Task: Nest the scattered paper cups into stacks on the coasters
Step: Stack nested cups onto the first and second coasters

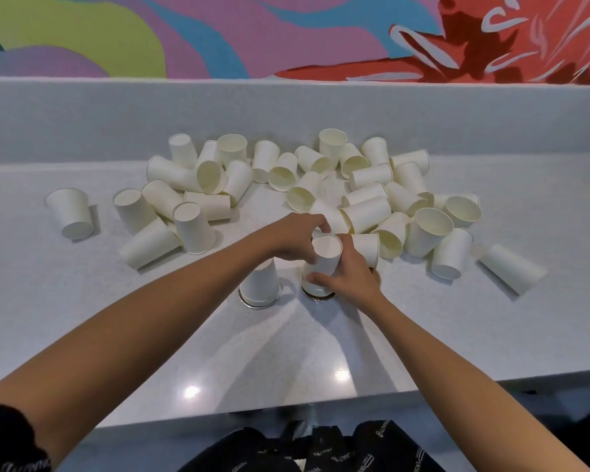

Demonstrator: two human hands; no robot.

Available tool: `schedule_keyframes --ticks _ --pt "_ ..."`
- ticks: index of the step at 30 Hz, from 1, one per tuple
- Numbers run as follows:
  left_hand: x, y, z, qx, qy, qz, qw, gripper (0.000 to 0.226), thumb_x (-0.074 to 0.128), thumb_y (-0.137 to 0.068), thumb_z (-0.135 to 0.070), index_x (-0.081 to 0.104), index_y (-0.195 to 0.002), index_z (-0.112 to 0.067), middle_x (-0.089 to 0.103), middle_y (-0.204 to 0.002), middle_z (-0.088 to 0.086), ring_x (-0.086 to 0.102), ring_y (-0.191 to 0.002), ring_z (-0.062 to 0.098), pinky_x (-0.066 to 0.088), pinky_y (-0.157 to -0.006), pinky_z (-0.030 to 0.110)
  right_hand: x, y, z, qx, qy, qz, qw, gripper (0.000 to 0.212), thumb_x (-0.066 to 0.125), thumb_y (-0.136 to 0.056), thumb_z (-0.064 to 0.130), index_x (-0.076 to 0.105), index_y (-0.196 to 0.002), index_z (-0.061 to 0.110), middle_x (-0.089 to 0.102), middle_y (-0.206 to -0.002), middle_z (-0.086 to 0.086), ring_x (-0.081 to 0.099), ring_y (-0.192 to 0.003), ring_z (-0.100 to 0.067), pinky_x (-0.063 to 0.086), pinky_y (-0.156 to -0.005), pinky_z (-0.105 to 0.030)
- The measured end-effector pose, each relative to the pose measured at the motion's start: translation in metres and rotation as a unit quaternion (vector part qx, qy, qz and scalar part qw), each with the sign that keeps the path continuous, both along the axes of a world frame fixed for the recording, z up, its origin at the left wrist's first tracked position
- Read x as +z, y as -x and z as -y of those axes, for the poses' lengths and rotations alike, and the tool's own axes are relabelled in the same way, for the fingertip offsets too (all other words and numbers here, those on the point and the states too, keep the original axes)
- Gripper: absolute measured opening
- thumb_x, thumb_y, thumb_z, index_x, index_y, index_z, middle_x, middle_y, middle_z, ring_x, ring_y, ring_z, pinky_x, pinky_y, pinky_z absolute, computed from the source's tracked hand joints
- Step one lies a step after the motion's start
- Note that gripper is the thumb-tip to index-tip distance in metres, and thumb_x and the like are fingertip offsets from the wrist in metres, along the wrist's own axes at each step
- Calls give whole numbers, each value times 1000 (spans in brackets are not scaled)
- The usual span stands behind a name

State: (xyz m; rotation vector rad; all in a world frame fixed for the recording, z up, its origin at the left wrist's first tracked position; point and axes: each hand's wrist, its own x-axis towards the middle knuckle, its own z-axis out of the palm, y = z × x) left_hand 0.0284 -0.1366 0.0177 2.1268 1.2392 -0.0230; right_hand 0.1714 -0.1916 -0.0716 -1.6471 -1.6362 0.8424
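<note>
White speckled countertop [321, 335] runs beneath a low grey upstand, behind which a multicoloured mural [218, 35] covers the wall. Many loose white paper cups [372, 185] lie scattered across the far half of the counter, most on their sides, a few upright or inverted, several touching or overlapping. One single cup [70, 212] stands apart at the far left. Two stacks of inverted cups are present near the middle. The left stack [261, 284] sits on a round clear-rimmed coaster [259, 304] and is not held. The right stack [315, 284] sits on a darker round coaster [321, 296], partly hidden. The right hand [349, 272] curls around the lower part of this stack, thumb on its near side. The left hand [297, 238] has its fingers closed about an inverted white paper cup [327, 252] at the top of the right stack; how far that cup is seated cannot be told. Dark printed fabric [321, 451] shows at the bottom edge.
</note>
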Motion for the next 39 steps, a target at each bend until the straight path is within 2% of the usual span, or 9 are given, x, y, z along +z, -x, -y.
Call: schedule_keyframes --ticks 5,10,14,18,20,24,30,36,39 --pt "1 -1 2 1 3 5 1000 59 70 -79 -10 47 -132 -17 60 -120 8 50 -90 17 40 -64 23 2 -3 -2 10 21 -4 1000 78 85 -68 23 36 -128 15 50 -113 7 51 -100 -10 36 -64 -8" --pt "6 0 1 -5 18 -18 1000 69 72 -77 -9 41 -138 -21 56 -124 5 52 -103 20 44 -83 30 7 -14 -8 75 28 49 996 90 84 -59 30 35 -133 17 44 -125 4 47 -113 -14 41 -84 -21" --pt "12 2 -8 6 95 -3 995 70 64 -78 5 40 -138 -19 57 -127 8 54 -95 21 48 -79 30 23 -32 -16 146 32 148 978 82 74 -68 8 34 -139 16 46 -133 -4 45 -121 -20 40 -94 -28" --pt "23 4 -21 42 145 34 988 62 53 -83 7 41 -139 -17 50 -129 9 53 -104 22 51 -87 32 44 -48 -29 164 24 306 937 69 64 -73 2 39 -135 20 48 -126 0 43 -114 -18 43 -80 -29" --pt "25 5 -31 73 134 58 987 54 54 -85 3 45 -135 -15 53 -124 11 54 -105 22 50 -87 33 48 -53 -37 154 -24 427 891 58 59 -77 7 43 -131 20 48 -124 -1 41 -111 -21 35 -74 -29" --pt "17 2 -50 149 87 95 980 39 60 -84 -7 53 -123 -9 60 -110 17 54 -88 21 47 -71 28 39 -54 -44 155 -8 562 812 51 60 -83 29 42 -128 15 44 -125 -7 39 -117 -28 35 -86 -37" --pt "1 -8 -64 162 65 77 982 17 62 -83 -8 53 -97 -12 54 -91 11 47 -78 23 41 -65 29 16 -51 -55 166 -26 569 805 48 57 -84 33 41 -126 16 46 -126 -8 39 -119 -29 31 -97 -40" --pt "-17 -21 -83 187 13 43 981 10 57 -82 -6 49 -82 -11 46 -78 8 42 -67 22 34 -55 24 27 -57 -72 171 -58 553 813 60 64 -77 41 41 -127 17 47 -122 -5 41 -113 -27 31 -93 -39" --pt "-29 -25 -94 231 21 40 972 21 52 -82 -5 38 -67 -10 40 -66 5 41 -55 21 34 -48 23 42 -61 -87 156 -52 535 829 64 64 -74 45 41 -128 18 47 -122 -2 41 -112 -25 31 -93 -38"
